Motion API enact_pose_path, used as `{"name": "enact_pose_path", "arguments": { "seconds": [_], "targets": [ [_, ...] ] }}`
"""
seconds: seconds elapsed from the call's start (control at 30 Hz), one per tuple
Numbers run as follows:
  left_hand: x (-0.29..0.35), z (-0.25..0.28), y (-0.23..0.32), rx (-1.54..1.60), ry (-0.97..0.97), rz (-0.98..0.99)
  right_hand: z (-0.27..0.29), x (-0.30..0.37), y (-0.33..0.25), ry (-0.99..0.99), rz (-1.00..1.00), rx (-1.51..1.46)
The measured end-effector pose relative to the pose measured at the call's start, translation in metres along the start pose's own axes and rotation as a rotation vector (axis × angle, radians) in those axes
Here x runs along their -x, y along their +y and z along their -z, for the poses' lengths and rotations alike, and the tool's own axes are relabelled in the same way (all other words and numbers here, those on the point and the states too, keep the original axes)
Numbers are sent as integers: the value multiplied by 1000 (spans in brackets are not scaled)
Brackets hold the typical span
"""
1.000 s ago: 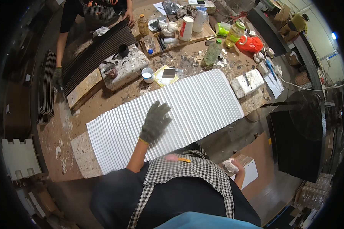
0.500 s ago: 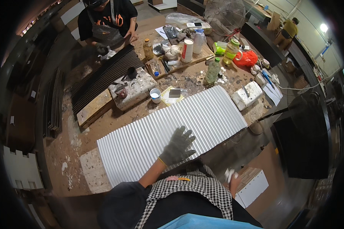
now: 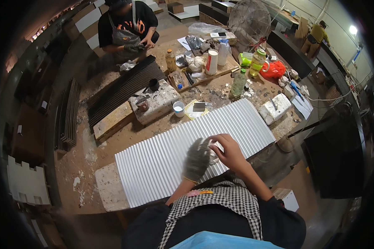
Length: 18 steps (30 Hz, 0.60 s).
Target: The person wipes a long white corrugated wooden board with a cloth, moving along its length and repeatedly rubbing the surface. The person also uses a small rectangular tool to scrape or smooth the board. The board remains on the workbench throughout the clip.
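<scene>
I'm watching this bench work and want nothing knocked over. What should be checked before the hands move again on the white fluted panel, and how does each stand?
1. Panel lies flat on the bench: ok, though its near edge overhangs the bench.
2. Left hand gloved: ok, grey glove on, over the panel.
3. Right hand gloved: not ok, it is bare, fingers meeting the left glove's fingertips.
4. Anything held between the hands: cannot tell, blurred.
5. Cup clear of the panel's far edge: not ok, it stands close beside it, as does a small dark block.
6. Co-worker apart: ok, busy at the far side with the dark panels.
</scene>
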<state>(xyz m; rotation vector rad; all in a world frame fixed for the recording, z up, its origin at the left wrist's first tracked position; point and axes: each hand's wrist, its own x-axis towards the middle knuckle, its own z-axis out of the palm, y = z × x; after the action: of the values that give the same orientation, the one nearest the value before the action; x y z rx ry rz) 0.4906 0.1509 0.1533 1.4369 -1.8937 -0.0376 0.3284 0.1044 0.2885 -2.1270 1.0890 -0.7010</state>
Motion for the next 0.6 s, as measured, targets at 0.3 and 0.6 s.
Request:
{"name": "enact_pose_path", "arguments": {
  "seconds": [0.3,0.6],
  "targets": [
    [3,-21,0,-100,-102,242,119,-47,-91,-1029,766,-1222],
    [9,-66,46,-388,309,588,193,-46,-16,-1311,515,-1772]
  ]
}}
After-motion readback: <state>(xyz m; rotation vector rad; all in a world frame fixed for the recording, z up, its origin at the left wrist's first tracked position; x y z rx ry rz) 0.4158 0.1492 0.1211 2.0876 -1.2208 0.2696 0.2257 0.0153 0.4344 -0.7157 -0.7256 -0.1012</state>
